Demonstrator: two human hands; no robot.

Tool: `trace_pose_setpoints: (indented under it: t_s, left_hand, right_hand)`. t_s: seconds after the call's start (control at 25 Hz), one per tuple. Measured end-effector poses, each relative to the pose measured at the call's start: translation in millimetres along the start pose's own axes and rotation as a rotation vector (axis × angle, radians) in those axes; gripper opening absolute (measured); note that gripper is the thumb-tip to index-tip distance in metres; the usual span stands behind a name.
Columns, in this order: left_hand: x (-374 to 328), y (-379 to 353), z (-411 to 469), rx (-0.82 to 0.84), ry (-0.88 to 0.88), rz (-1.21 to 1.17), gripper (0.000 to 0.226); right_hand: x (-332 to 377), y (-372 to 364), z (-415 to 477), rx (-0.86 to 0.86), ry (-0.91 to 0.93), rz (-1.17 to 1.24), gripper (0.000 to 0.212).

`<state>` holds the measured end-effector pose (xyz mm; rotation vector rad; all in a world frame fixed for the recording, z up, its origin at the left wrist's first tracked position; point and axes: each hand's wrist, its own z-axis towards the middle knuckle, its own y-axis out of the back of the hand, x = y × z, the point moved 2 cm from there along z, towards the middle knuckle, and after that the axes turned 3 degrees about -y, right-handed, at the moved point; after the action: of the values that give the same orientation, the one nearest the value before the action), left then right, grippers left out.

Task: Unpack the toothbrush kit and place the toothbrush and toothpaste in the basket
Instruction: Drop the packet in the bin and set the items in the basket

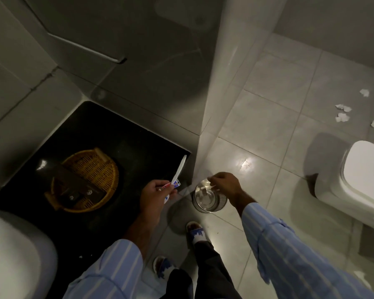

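Note:
My left hand (156,190) is shut around a white toothbrush (179,168), which sticks up and away from me, and a small red, white and blue toothpaste tube (175,184). It hovers over the right edge of the black counter (121,137). The round yellow woven basket (115,169) sits on that counter to the left of my hand, with a dark flat box (73,186) lying across it. My right hand (225,183) is over a small metal waste bin (221,204) on the floor, fingers curled down and pinching a thin pale wrapper scrap (213,186).
A white sink (15,244) curves in at the lower left. A white toilet (365,180) stands at the right. Crumpled paper scraps (342,113) lie on the grey tiled floor. A wall corner (214,104) rises just beyond the bin. My slippered feet (195,231) are below.

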<state>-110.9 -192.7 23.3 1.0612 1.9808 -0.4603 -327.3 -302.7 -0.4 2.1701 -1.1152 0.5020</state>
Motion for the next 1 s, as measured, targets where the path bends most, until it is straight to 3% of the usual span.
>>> trace_pose_setpoints:
  t_s: [0.24, 0.36, 0.48, 0.64, 0.72, 0.88, 1.0]
  left_hand:
    - [-66.6, 52.0, -12.4, 0.065, -0.191, 0.196, 0.018]
    - [-111.9, 80.1, -27.4, 0.136, -0.395, 0.327, 0.019]
    - [-151.2, 109.3, -43.0, 0.172, -0.49, 0.439, 0.024]
    - [-190.4, 153.0, -61.4, 0.124, -0.578, 0.499, 0.029]
    - [-199.2, 170.7, -67.0, 0.07, -0.585, 0.416, 0.03]
    - [-196.5, 193.8, -63.2, 0.051, -0.476, 0.052, 0.022]
    - [-192.2, 206.4, -45.3, -0.002, -0.414, -0.054, 0.018]
  right_hand:
    - [129.0, -29.3, -80.4, 0.081, 0.804, -0.277, 0.012]
    - [181.5, -58.4, -120.6, 0.199, 1.002, -0.619, 0.029]
    - [213.5, -88.4, -149.4, 0.315, 1.012, -0.87, 0.031]
    - [231.6, -116.1, -174.0, 0.43, 0.873, -0.473, 0.03]
    - [238.0, -127.5, -181.0, 0.484, 0.796, -0.315, 0.029]
    - [254.2, -153.9, -184.4, 0.516, 0.724, -0.22, 0.029]
    - [264.9, -174.3, -175.2, 0.54, 0.663, -0.156, 0.025]
